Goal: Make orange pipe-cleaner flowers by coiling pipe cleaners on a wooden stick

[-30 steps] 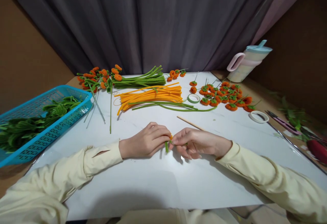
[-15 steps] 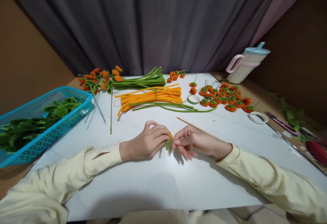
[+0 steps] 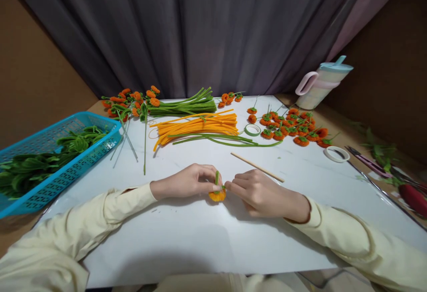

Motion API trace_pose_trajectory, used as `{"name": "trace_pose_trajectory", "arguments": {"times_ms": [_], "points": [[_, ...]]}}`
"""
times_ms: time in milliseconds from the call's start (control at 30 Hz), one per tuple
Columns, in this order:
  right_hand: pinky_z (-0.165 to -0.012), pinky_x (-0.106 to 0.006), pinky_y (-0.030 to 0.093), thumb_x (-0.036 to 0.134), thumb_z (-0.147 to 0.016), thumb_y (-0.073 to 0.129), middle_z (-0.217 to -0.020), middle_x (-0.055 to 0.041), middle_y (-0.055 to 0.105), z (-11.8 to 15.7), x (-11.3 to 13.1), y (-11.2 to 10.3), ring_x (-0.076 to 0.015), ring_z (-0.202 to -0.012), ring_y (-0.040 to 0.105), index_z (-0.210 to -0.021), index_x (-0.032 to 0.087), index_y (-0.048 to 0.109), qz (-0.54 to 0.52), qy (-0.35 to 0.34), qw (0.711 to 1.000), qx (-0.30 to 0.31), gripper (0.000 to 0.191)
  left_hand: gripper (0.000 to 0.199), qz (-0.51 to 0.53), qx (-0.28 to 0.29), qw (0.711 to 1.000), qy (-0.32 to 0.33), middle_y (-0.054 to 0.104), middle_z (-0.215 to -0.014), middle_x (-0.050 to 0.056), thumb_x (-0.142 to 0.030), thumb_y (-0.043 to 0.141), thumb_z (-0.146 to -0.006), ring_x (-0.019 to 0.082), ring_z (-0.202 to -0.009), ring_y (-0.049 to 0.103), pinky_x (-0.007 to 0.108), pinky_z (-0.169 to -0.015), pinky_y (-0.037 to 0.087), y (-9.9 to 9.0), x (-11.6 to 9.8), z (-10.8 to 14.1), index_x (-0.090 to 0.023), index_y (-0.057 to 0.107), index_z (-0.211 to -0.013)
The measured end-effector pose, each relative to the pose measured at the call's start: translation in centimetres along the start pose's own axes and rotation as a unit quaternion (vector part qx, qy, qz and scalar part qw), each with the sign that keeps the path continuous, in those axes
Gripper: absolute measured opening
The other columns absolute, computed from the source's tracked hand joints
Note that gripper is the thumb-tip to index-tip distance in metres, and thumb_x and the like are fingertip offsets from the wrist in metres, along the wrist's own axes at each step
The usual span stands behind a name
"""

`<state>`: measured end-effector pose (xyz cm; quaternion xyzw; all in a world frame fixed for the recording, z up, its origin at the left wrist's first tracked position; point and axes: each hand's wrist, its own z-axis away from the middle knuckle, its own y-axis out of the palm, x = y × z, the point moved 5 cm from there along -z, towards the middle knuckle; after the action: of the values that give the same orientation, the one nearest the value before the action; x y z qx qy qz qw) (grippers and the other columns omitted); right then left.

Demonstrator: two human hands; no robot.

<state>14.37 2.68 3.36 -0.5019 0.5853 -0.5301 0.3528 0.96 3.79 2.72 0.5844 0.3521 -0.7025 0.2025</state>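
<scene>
White tabletop (image 3: pixel 260 243), yellow-orange stems (image 3: pixel 200 125), green stems (image 3: pixel 188 107), wooden stick (image 3: pixel 256 166), orange flowers (image 3: pixel 301 141)

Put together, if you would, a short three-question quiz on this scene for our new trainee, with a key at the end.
1. Multiple choice: where does the blue basket stand in the picture?
a) far right
b) left side
c) centre

2. True or false: the right hand is gripping the wooden stick.

3. Short answer: what does the left hand hold?

Key:
1. b
2. False; the stick lies on the white tabletop, just beyond that hand.
3. A small yellow-orange flower with a green piece sticking up from it.
</scene>
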Motion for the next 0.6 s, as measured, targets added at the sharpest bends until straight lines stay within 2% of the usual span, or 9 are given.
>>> {"name": "trace_pose_trajectory", "arguments": {"times_ms": [100, 233, 333, 467, 600], "points": [[-0.051, -0.028, 0.024, 0.007, -0.074, 0.036, -0.062, -0.0047, 0.053, 0.1, -0.2, 0.0, -0.0149, -0.054, 0.042, -0.085, 0.012, 0.054, 0.019, -0.012, 1.0, 0.003, 0.022, 0.018, 0.011, 0.018, 1.0, -0.004, 0.056, -0.085, 0.005, -0.03, 0.058, -0.083, 0.015, -0.082, 0.053, 0.026, -0.079, 0.041, -0.1, 0.2, 0.0, -0.012, 0.061, -0.078], [-0.052, -0.025, 0.027, 0.003, -0.075, 0.038, -0.066, -0.0022, 0.055, 0.2, -1.1, 0.0, -0.0125, -0.054, 0.045, -0.091, 0.014, 0.054, -0.042, 0.046, 0.998, 0.025, 0.026, 0.019, 0.036, 0.007, 0.999, -0.018, 0.056, -0.083, 0.004, -0.031, 0.059, -0.082, 0.015, -0.081, 0.052, 0.026, -0.078, 0.041, -0.3, 0.6, 0.0, -0.012, 0.061, -0.079], [-0.055, -0.025, 0.031, 0.006, -0.082, 0.039, -0.072, -0.0037, 0.058, 0.1, -1.4, 0.0, -0.0133, -0.06, 0.049, -0.095, 0.013, 0.053, -0.016, 0.071, 0.997, 0.023, 0.021, 0.018, 0.066, -0.012, 0.997, -0.032, 0.056, -0.082, 0.003, -0.031, 0.059, -0.082, 0.015, -0.079, 0.052, 0.026, -0.076, 0.041, -0.4, 1.0, 0.0, -0.013, 0.06, -0.081], [-0.063, -0.028, 0.035, 0.01, -0.092, 0.032, -0.072, -0.0049, 0.057, -0.2, -0.7, -0.3, -0.0159, -0.068, 0.049, -0.09, 0.013, 0.054, 0.076, 0.009, 0.996, -0.04, 0.022, 0.016, 0.063, -0.034, 0.997, -0.02, 0.056, -0.084, 0.004, -0.03, 0.059, -0.081, 0.015, -0.081, 0.052, 0.027, -0.078, 0.04, -0.4, 1.2, -0.2, -0.013, 0.061, -0.079], [-0.064, -0.029, 0.036, 0.009, -0.092, 0.032, -0.064, -0.0033, 0.054, -0.1, -0.6, -0.6, -0.015, -0.063, 0.045, -0.08, 0.013, 0.054, 0.145, -0.021, 0.983, -0.109, 0.026, 0.022, 0.149, -0.069, 0.986, -0.015, 0.057, -0.105, 0.008, -0.024, 0.063, -0.076, 0.017, -0.095, 0.053, 0.03, -0.084, 0.04, -0.8, 1.4, -0.3, -0.015, 0.059, -0.096]]}}
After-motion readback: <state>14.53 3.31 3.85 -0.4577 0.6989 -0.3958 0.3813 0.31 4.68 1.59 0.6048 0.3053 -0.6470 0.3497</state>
